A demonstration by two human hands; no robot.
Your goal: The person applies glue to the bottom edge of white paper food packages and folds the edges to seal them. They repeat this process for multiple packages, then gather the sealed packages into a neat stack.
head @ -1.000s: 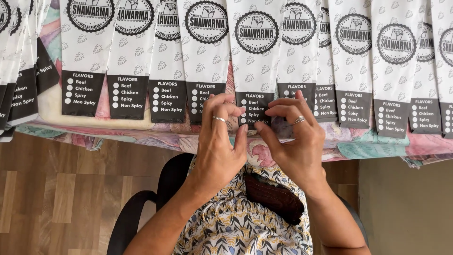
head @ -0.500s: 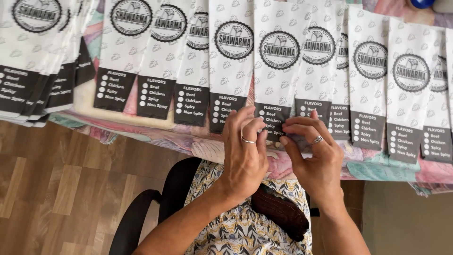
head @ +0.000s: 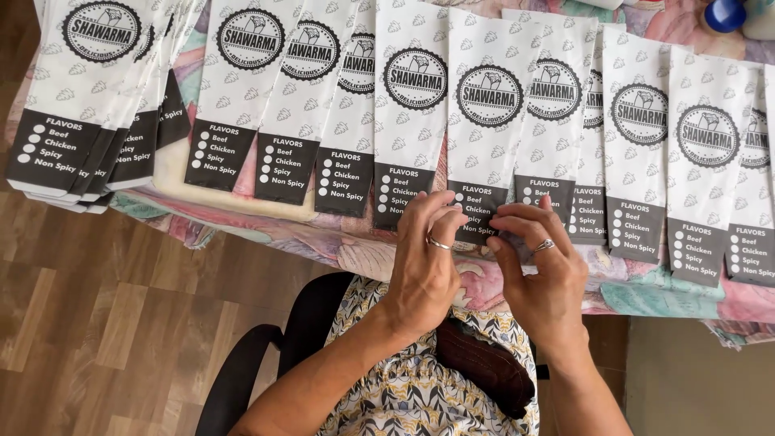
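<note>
The long white printed paper sleeve with a black lower band [head: 483, 137] lay on the bench, its bottom edge overhanging toward the person so fingertips could reach it. The left hand [head: 424, 270] and right hand [head: 542, 278] each had their grip pinched on that edge. Matching overlapped sleeves [head: 282, 105] fanned out to both sides over a floral cloth [head: 266, 234].

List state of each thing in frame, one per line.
Left hand: fingers pinching the dark lower edge of one bag.
Right hand: fingers on the same edge.
White printed paper bags: flat, overlapping in a row.
Pinched white paper bag: flat, bottom edge held.
Floral tablecloth: draped over the table edge.
</note>
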